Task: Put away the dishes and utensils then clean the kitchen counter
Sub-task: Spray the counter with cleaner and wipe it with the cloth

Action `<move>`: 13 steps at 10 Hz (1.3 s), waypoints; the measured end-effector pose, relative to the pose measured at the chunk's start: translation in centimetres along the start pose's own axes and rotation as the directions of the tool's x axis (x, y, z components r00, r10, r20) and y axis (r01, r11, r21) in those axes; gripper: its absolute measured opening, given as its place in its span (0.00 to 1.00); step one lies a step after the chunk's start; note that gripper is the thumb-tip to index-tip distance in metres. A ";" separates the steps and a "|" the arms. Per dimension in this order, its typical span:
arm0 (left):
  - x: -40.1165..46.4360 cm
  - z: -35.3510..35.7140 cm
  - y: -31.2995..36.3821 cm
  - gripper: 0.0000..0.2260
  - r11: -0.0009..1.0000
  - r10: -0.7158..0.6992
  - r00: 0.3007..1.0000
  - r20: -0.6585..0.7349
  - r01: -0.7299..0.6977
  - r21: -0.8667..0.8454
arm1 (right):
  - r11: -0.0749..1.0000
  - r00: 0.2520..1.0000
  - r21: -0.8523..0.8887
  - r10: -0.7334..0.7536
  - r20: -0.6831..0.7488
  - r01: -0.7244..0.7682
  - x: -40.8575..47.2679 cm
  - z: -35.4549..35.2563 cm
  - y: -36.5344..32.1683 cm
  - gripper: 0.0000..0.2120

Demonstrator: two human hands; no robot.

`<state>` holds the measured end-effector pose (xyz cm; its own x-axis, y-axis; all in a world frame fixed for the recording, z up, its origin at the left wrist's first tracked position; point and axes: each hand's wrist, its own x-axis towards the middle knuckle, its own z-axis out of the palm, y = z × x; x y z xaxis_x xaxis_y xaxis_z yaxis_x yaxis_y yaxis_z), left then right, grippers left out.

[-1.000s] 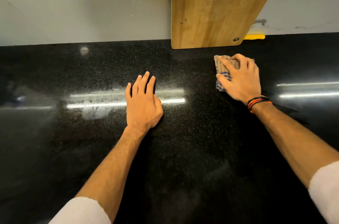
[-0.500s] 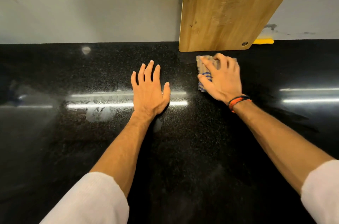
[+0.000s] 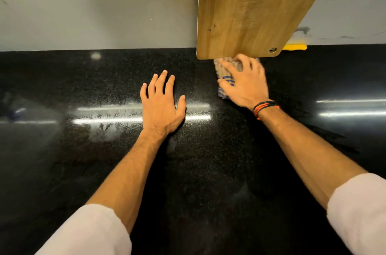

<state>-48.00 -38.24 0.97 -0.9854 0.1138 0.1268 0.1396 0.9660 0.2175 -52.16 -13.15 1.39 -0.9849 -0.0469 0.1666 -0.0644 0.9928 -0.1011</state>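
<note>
The black speckled counter (image 3: 208, 171) fills the lower view, with smeared wet streaks around the light reflections. My left hand (image 3: 161, 106) lies flat on it, fingers spread and straight, holding nothing. My right hand (image 3: 243, 83) grips a folded beige cloth with blue stripes (image 3: 224, 81) and presses it on the counter, right at the foot of the wooden cutting board (image 3: 250, 8). Most of the cloth is hidden under the hand. An orange and black band circles that wrist.
The cutting board leans upright against the grey marble wall (image 3: 94, 8), its bottom edge on the counter. A yellow object (image 3: 295, 47) peeks out behind the board's right corner, at the wall's base.
My right hand has slid the cloth leftward along the counter, up to the board's bottom edge. My left hand stays flat in about the same place, its fingers now more spread.
</note>
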 end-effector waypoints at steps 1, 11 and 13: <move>0.1 0.0 0.0 0.30 1.000 -0.003 1.000 0.004 0.003 0.013 | 0.998 0.998 -0.014 0.065 0.012 -0.065 -1.0 -1.2 6.3 0.30; -16.6 -1.8 14.7 0.26 0.994 0.055 0.996 0.075 -0.047 -0.097 | 0.990 0.993 -0.116 0.088 0.081 -0.079 -25.2 -6.3 6.6 0.30; -26.8 -0.9 21.8 0.24 0.997 0.052 0.988 0.149 -0.044 -0.060 | 0.997 0.994 -0.021 0.075 0.082 -0.073 -35.1 -7.9 5.0 0.32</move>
<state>-18.48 -20.47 3.17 -0.9803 0.1972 -0.0072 0.1880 0.9445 0.2693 -16.65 -5.66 2.82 -0.9968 0.0184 0.0773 0.0112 0.9956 -0.0928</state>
